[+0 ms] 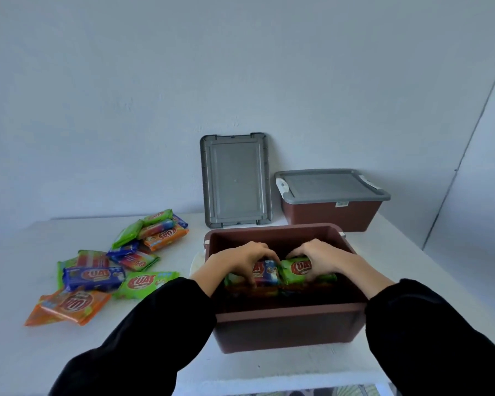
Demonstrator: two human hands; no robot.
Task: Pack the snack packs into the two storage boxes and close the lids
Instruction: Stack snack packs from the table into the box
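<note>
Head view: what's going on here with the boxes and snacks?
A person is packing snacks into the open brown box. The left hand holds a blue pack and the right hand a green pack, both inside it. Loose packs lie on the table at left. A grey lid leans on the wall; the second box is lidded.

A single wide-angle head-worn view looks forward and down from close above the open brown plastic storage box [286, 324] on the white desk [269, 367], facing a plain pale wall [240, 67] behind.
</note>
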